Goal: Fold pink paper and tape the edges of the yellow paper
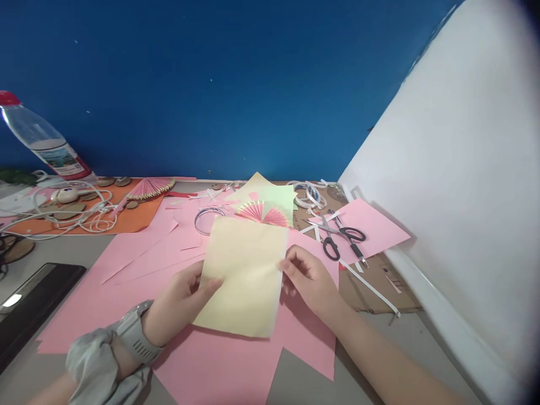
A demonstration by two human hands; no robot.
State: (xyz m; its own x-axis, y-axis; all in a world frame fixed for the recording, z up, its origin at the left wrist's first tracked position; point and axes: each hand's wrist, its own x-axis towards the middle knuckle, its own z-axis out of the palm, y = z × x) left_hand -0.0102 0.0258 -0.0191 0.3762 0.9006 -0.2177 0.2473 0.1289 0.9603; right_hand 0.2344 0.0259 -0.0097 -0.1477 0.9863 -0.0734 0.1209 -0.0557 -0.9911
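A pale yellow sheet of paper [242,281] is held up between my two hands, tilted above pink sheets. My left hand [185,295] grips its left edge, thumb on the front face and fingers behind. On the opposite side, my right hand [310,278] pinches the right edge, where a whitish strip [279,287] runs along the border. Just beyond the sheet's top lie pink pleated paper fans [264,212] on pale green paper [276,196]. Large pink sheets [228,371] spread beneath both hands.
Scissors [331,236] and a pen [354,247] lie right, by pink paper [371,228] and cardboard [379,287]. Tape rolls [311,194] sit behind. Leftward are another fan [152,188], white cables [99,216], a leaning bottle [50,143] and a black case [40,304]. A blue wall [211,84] stands behind.
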